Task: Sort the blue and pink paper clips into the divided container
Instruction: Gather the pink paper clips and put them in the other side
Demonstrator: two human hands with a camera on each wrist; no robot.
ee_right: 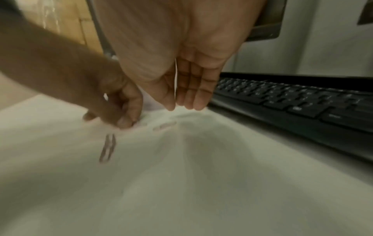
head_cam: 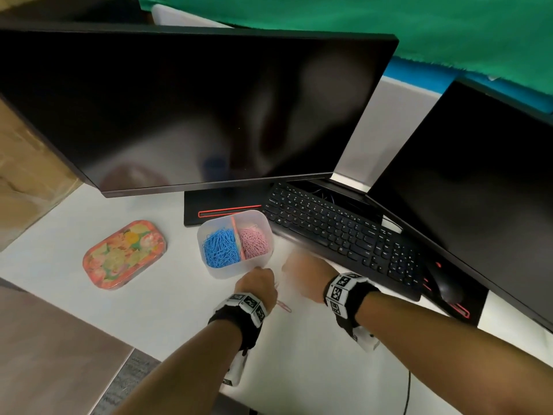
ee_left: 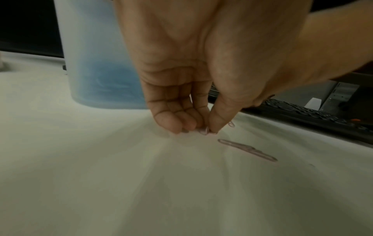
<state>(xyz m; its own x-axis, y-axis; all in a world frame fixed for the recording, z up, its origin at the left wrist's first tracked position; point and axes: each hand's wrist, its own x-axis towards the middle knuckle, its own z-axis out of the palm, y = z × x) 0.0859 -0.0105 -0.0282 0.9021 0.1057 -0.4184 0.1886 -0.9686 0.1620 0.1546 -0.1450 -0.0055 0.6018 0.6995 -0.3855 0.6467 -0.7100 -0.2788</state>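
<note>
My left grip pinches a pink paper clip on the desk. My right grip hangs open and empty. The divided tub just ahead looks mostly sorted, but loose pink clips beside my fingertips remain.
</note>
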